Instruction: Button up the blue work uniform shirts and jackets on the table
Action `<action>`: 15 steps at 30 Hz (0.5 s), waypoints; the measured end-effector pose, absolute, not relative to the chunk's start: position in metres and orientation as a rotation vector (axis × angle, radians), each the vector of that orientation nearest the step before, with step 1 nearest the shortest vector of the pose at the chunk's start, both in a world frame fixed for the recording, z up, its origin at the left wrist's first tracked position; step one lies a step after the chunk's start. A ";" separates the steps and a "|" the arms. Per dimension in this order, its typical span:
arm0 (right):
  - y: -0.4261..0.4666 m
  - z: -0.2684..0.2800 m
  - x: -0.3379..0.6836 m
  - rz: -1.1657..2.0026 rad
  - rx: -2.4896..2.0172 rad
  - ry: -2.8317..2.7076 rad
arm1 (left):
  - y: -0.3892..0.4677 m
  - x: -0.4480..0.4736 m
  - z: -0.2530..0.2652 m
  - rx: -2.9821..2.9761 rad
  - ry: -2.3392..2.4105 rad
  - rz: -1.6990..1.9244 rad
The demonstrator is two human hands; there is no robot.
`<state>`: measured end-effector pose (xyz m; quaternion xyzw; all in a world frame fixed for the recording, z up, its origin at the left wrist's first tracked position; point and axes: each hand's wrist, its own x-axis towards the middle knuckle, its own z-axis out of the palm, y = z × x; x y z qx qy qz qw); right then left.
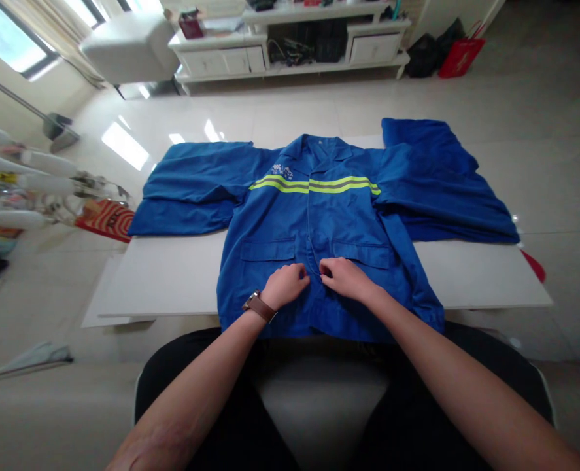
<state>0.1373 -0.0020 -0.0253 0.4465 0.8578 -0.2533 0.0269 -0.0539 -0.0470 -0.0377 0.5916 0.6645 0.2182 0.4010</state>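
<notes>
- The left hand (286,286) is curled narrow; its grip I cannot tell.
- The right hand (346,278) seems to pinch the blue work jacket (265,214), spread on the white table (172,275).
- I think the front is being aligned; next needs matched edges.

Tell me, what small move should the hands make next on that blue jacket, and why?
Perhaps the left hand and right hand should gently straighten the blue jacket's front edge between them: it runs fairly straight down from the yellow-and-grey stripe, then bends close to both hands.
</notes>
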 end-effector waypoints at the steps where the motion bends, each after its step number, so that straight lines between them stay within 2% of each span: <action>1: -0.003 -0.026 0.138 -0.779 1.389 2.649 | -0.047 -0.052 -0.040 1.473 1.646 0.569; 7: -0.017 -0.027 0.136 -0.608 1.428 2.608 | -0.046 -0.032 -0.051 1.276 1.391 0.596; 11: -0.018 -0.028 0.134 -0.577 1.413 2.617 | -0.047 -0.029 -0.047 1.346 1.412 0.629; 15: -0.008 -0.032 0.136 -0.714 1.456 2.649 | -0.048 -0.033 -0.045 1.491 1.554 0.614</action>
